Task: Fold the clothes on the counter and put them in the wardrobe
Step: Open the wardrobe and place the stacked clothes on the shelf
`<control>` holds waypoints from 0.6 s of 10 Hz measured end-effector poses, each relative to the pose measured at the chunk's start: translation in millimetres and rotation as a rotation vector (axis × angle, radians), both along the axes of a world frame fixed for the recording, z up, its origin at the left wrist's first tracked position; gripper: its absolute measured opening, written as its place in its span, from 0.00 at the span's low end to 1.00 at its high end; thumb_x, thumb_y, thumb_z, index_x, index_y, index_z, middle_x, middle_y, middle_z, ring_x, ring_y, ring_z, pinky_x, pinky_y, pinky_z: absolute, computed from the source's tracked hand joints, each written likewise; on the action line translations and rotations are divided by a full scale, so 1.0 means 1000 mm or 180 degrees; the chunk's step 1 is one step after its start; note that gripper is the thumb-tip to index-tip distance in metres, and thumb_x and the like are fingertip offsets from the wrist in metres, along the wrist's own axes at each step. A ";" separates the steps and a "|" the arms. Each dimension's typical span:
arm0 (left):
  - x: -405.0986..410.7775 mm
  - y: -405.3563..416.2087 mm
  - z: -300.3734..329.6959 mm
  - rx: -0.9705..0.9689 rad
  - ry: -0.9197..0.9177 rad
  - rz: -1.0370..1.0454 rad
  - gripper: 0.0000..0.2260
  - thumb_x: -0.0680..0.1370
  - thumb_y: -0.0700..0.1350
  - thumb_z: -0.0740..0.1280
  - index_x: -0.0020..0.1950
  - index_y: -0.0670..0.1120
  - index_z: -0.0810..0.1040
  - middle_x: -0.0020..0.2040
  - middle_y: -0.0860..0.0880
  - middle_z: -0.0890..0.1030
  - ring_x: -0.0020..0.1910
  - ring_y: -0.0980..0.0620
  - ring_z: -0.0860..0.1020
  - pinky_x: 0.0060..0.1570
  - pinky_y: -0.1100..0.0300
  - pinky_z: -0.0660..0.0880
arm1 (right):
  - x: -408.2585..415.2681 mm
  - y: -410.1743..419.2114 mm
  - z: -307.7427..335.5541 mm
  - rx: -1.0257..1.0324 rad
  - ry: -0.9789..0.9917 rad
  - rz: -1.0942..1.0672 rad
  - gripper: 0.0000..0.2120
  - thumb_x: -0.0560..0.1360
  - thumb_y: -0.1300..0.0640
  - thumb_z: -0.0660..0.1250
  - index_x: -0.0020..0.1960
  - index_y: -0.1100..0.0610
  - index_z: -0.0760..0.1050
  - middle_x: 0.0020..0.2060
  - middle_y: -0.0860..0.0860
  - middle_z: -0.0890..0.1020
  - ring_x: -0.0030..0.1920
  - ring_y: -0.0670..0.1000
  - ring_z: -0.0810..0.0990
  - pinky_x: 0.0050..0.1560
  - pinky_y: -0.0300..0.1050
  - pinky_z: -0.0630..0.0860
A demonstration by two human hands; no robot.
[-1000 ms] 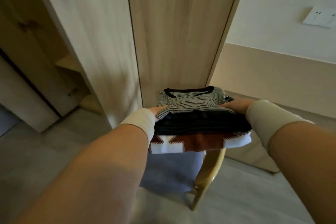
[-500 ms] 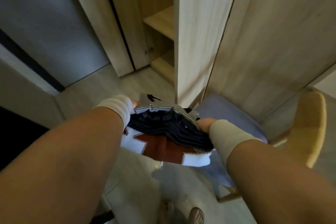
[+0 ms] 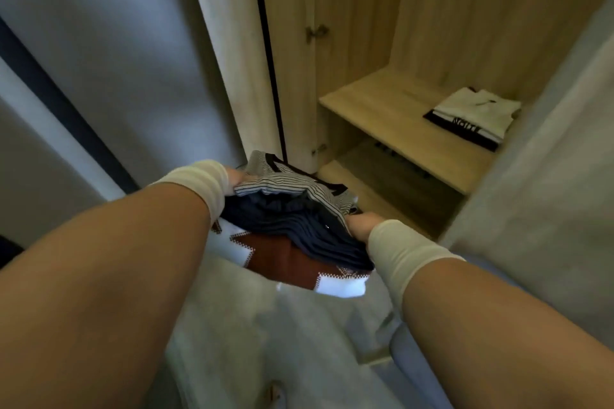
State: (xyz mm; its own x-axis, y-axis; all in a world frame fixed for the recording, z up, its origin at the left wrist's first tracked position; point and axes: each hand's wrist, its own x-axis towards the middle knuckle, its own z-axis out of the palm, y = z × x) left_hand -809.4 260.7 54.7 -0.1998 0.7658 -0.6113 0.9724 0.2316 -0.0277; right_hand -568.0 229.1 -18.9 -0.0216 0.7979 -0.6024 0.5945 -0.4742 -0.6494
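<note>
While both hands [image 3: 360, 226] grip stack [image 3: 299, 219], shelf [image 3: 392, 109] edge near.

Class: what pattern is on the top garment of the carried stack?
Thin black-and-white stripes on the top garment, head view.

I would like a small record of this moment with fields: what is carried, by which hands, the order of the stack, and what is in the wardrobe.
carried: stack of three folded garments
held by: left hand and right hand, one gripping each side
top layer: grey striped shirt with black collar
middle layer: dark navy garment
bottom layer: white and rust-brown knit
wardrobe: open light wooden wardrobe
on its shelf: folded white shirt with black band
stack placed: not yet
</note>
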 end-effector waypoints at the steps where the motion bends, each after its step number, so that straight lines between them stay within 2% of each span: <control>1: -0.034 0.060 -0.012 0.0301 -0.0615 0.0293 0.21 0.83 0.51 0.56 0.72 0.41 0.67 0.68 0.42 0.72 0.61 0.44 0.73 0.55 0.60 0.65 | -0.028 0.048 0.015 -0.0120 -0.0039 -0.0342 0.26 0.79 0.47 0.63 0.70 0.63 0.69 0.68 0.60 0.73 0.65 0.61 0.74 0.67 0.52 0.70; 2: -0.042 0.124 -0.004 0.0323 -0.1031 0.0262 0.24 0.83 0.55 0.56 0.72 0.40 0.68 0.65 0.45 0.74 0.58 0.46 0.72 0.54 0.61 0.65 | -0.041 0.091 0.029 -0.0117 -0.0030 -0.0766 0.31 0.78 0.44 0.65 0.73 0.63 0.65 0.69 0.60 0.72 0.65 0.62 0.73 0.67 0.54 0.70; 3: -0.039 0.177 -0.007 0.0381 -0.1519 0.0451 0.25 0.82 0.54 0.57 0.74 0.41 0.65 0.70 0.43 0.70 0.67 0.43 0.70 0.62 0.58 0.64 | -0.039 0.129 0.036 -0.0121 -0.0061 -0.1060 0.33 0.76 0.42 0.66 0.71 0.64 0.68 0.66 0.61 0.74 0.62 0.62 0.75 0.64 0.53 0.72; 4: -0.028 0.238 -0.009 0.0316 -0.1759 0.0488 0.31 0.78 0.60 0.62 0.74 0.41 0.67 0.70 0.41 0.72 0.67 0.40 0.71 0.67 0.50 0.67 | -0.028 0.180 0.036 -0.0026 -0.0128 -0.1254 0.37 0.75 0.40 0.66 0.73 0.64 0.65 0.68 0.59 0.73 0.63 0.61 0.75 0.62 0.50 0.73; 5: -0.007 0.299 -0.017 0.0140 -0.1842 0.0480 0.38 0.74 0.66 0.63 0.74 0.42 0.66 0.70 0.41 0.71 0.67 0.39 0.71 0.67 0.48 0.67 | -0.011 0.229 0.028 0.0046 -0.0094 -0.1470 0.37 0.74 0.38 0.67 0.72 0.64 0.66 0.66 0.58 0.75 0.61 0.60 0.77 0.62 0.50 0.74; 6: 0.013 0.359 -0.018 0.0330 -0.1906 0.0460 0.34 0.77 0.62 0.62 0.74 0.40 0.64 0.72 0.41 0.69 0.69 0.40 0.69 0.66 0.52 0.65 | 0.005 0.286 0.020 0.0055 -0.0143 -0.1661 0.31 0.75 0.40 0.66 0.66 0.64 0.72 0.61 0.60 0.78 0.57 0.61 0.78 0.61 0.51 0.74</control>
State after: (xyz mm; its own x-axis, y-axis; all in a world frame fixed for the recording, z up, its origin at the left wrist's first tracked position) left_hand -796.4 620.1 36.4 0.0485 0.8179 -0.5733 0.7710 0.3342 0.5421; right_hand -562.9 515.2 1.1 0.4071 0.7055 -0.5801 0.3093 -0.7041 -0.6392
